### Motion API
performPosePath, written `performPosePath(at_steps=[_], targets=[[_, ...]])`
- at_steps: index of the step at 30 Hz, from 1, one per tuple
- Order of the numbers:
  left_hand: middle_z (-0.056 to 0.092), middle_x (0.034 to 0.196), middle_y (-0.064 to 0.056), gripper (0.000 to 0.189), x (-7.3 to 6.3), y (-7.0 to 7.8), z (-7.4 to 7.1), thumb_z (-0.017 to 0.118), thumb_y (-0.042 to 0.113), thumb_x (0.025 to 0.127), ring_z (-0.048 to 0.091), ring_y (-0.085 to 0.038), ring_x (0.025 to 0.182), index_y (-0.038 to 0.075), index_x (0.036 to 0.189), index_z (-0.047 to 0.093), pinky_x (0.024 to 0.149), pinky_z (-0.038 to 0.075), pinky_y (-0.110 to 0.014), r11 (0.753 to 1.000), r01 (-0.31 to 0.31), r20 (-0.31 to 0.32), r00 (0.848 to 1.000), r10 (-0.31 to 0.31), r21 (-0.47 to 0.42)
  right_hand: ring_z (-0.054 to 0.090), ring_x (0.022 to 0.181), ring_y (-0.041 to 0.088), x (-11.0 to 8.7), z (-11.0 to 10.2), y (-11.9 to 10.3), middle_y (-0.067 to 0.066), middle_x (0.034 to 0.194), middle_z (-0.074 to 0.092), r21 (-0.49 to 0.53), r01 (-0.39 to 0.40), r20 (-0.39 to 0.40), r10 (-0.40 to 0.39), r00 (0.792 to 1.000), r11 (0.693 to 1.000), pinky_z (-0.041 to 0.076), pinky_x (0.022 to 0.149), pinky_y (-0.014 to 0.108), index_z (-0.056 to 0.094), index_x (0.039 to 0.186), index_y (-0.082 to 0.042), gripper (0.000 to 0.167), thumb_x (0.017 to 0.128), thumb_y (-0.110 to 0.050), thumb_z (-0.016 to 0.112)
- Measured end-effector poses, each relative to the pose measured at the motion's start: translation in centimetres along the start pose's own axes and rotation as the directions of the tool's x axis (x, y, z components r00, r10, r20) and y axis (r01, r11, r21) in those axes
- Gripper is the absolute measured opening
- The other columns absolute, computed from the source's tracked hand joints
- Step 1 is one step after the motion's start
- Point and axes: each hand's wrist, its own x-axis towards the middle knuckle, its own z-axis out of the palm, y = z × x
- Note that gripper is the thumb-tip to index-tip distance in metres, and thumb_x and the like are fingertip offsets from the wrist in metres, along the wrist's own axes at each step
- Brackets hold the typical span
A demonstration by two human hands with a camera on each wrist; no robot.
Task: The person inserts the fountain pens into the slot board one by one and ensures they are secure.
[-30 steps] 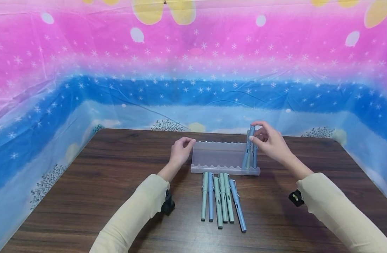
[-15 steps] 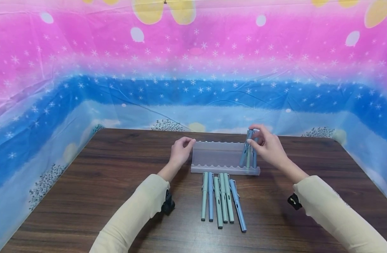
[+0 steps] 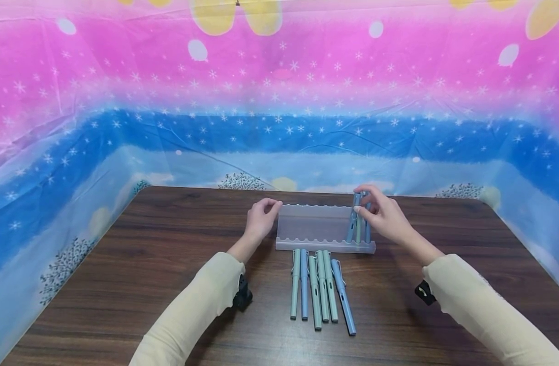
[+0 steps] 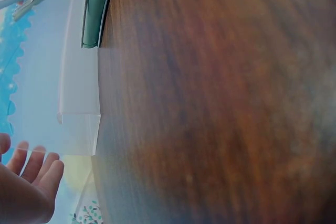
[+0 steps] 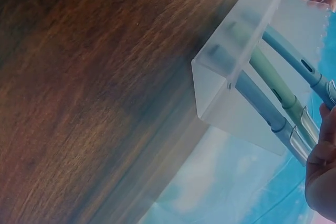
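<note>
Pinching: right hand [image 3: 385, 212] on blue pen [image 3: 350, 232], left hand [image 3: 260, 219] on scalloped translucent rack [image 3: 313, 223]

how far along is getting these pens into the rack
Looks done: a blue pen and a green pen stand at the right end of the rack. In hand: the right hand holds a third pen, blue, its foot in the rack; the left hand grips the rack's left edge. Left to do: six pens lie on the table in front.
</note>
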Motion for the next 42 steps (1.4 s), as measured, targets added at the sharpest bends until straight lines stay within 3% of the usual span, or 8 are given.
performPosePath(at_steps=[15, 23, 26, 42], targets=[[0.061, 0.094, -0.006, 0.026, 0.02, -0.02, -0.01, 0.053, 0.028, 0.089, 0.056, -0.02, 0.083, 0.006, 0.099, 0.062, 0.076, 0.044, -0.034, 1.0, 0.001, -0.003, 1.0, -0.001, -0.002, 0.047, 0.049, 0.017, 0.58, -0.1, -0.07, 0.008, 0.091, 0.061, 0.055, -0.094, 0.08, 0.09, 0.993, 0.994, 0.039, 0.043, 0.031, 0.047, 0.121, -0.019, 0.033, 0.089, -0.018, 0.054], [0.06, 0.096, -0.007, 0.028, -0.01, 0.05, -0.05, 0.052, 0.029, 0.089, 0.056, -0.021, 0.082, 0.005, 0.101, 0.061, 0.076, 0.044, -0.034, 1.0, 0.001, 0.002, 1.0, -0.001, 0.0, 0.041, 0.052, 0.01, 0.73, 0.49, 0.11, -0.002, 0.079, 0.051, -0.121, 0.031, 0.028, -0.028, 0.999, 0.992, 0.036, 0.046, 0.028, 0.048, 0.123, -0.013, 0.043, 0.083, -0.011, 0.062], [0.061, 0.095, -0.007, 0.027, -0.08, 0.08, -0.02, 0.052, 0.029, 0.089, 0.056, -0.02, 0.082, 0.005, 0.1, 0.062, 0.076, 0.044, -0.034, 1.0, -0.002, 0.001, 1.0, 0.002, 0.001, 0.039, 0.052, 0.009, 0.54, 0.62, 0.25, -0.004, 0.074, 0.049, -0.149, 0.044, 0.036, -0.039, 0.999, 0.988, 0.035, 0.046, 0.028, 0.045, 0.126, -0.012, 0.049, 0.081, -0.011, 0.064], [0.061, 0.092, -0.007, 0.026, -0.05, 0.06, 0.14, 0.053, 0.027, 0.089, 0.058, -0.019, 0.079, 0.005, 0.099, 0.062, 0.072, 0.045, -0.033, 1.0, -0.009, -0.008, 1.0, 0.009, 0.001, 0.045, 0.048, 0.013, 0.86, 0.67, 0.55, -0.003, 0.061, 0.049, -0.104, -0.053, 0.136, 0.067, 0.988, 0.993, 0.039, 0.045, 0.03, 0.035, 0.134, -0.015, 0.059, 0.082, -0.015, 0.064]])
